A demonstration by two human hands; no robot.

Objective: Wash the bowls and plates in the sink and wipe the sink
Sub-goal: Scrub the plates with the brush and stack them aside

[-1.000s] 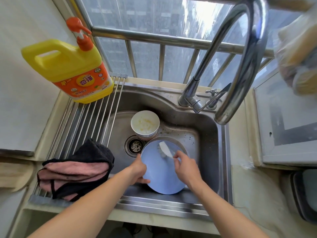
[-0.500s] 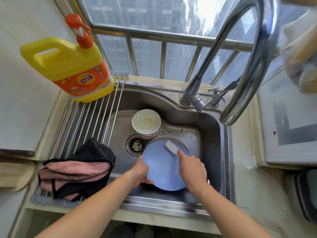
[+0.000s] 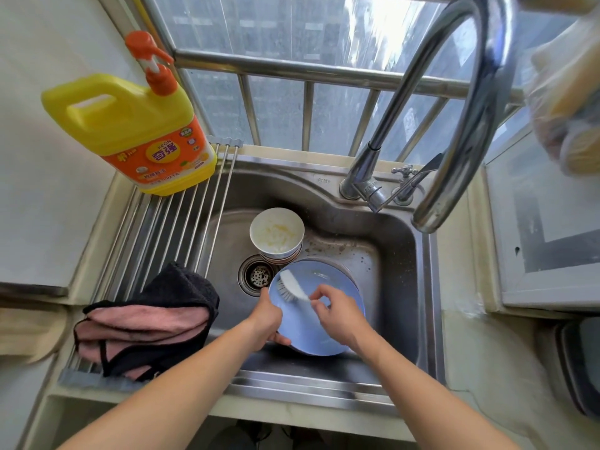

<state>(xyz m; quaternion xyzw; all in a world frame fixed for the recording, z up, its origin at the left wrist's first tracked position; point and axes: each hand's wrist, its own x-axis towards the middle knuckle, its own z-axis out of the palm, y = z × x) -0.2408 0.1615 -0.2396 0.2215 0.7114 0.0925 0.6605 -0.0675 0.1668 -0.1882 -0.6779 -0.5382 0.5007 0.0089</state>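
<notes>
A blue plate (image 3: 303, 332) is held tilted over the steel sink (image 3: 399, 267). My left hand (image 3: 268, 319) grips the plate's left rim. My right hand (image 3: 337, 315) holds a white dish brush (image 3: 290, 285), whose bristles lie on the plate's upper left face. Behind the plate, a white bowl (image 3: 276, 233) smeared with food stands on stacked bowls beside the drain (image 3: 258, 276). More dishes lie under the plate, mostly hidden.
A yellow detergent bottle (image 3: 136, 134) stands on the roll-up rack (image 3: 181, 228) at the left. A folded pink and black cloth (image 3: 146, 323) lies on the rack's near end. The curved tap (image 3: 454, 125) arches above the sink's right side.
The brush head has swept from the plate's upper right over to its upper left. My right hand shifted left with it. My left hand keeps its grip on the rim.
</notes>
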